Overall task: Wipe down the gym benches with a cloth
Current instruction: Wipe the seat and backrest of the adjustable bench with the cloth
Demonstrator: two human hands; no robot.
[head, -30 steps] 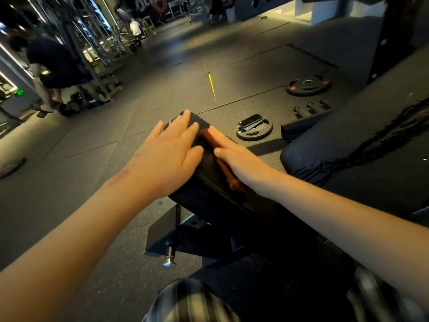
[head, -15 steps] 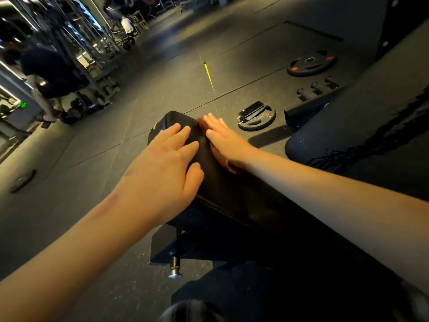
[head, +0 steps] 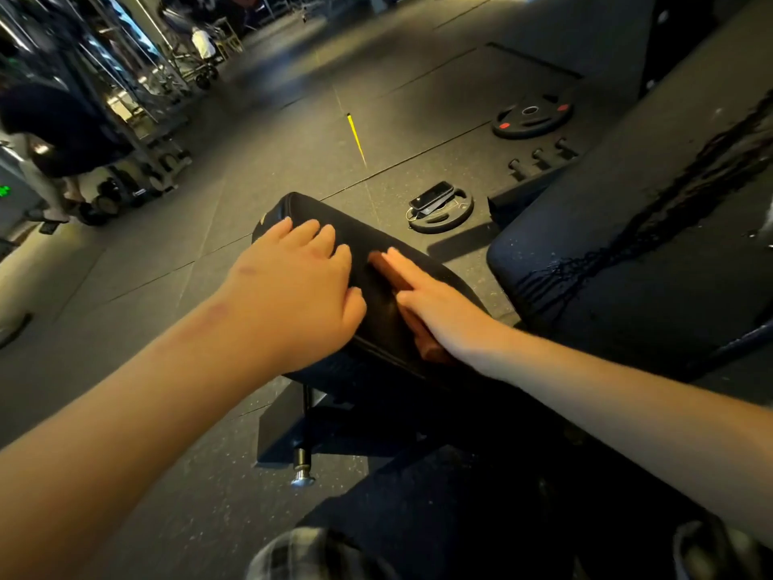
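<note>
A glossy black bench pad (head: 368, 238) runs away from me at centre. My left hand (head: 301, 286) rests on its top near the far left edge, fingers loosely bent and spread. Pressed flat on the pad's right side is my right hand (head: 435, 307), fingers straight. The shiny surface beneath it shows a reddish reflection of the hand. No cloth can be made out under either hand. A second, matte black bench pad (head: 606, 286) stands to the right, with a wet streak (head: 669, 211) running across it.
A small weight plate (head: 451, 219) with a phone (head: 431, 196) on it lies on the rubber floor beyond the pad. A larger plate (head: 531, 117) lies further back. A person (head: 54, 131) bends over racks at far left. The bench's adjusting pin (head: 302, 479) sticks out below.
My right hand slid out along the pad toward its far end, then drew back a little toward me. My left hand stayed on the pad's top, shifting only slightly.
</note>
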